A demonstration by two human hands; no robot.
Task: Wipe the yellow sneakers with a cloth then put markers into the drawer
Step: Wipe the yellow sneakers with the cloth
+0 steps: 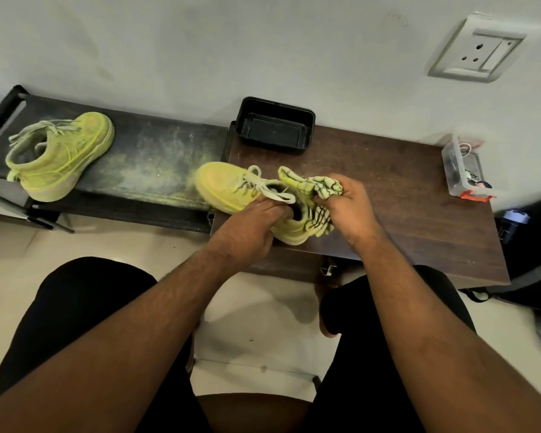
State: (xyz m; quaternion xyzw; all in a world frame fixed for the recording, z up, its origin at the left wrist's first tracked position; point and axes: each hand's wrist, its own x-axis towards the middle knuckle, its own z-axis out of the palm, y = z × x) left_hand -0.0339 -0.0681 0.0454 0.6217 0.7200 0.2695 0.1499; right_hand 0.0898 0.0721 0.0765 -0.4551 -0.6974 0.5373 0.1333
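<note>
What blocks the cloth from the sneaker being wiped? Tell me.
Nothing visible. The right hand grips the cloth bunched against the heel side of the sneaker, while the left hand holds that sneaker at its collar on the wooden table.

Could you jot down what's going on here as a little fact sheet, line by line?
left hand: fingers tucked into the near sneaker, steadying it
right hand: grips the cloth against the sneaker's heel
other sneaker: on the dusty black rack, untouched
black tray: on the wooden table, by the wall
markers: not seen
</note>
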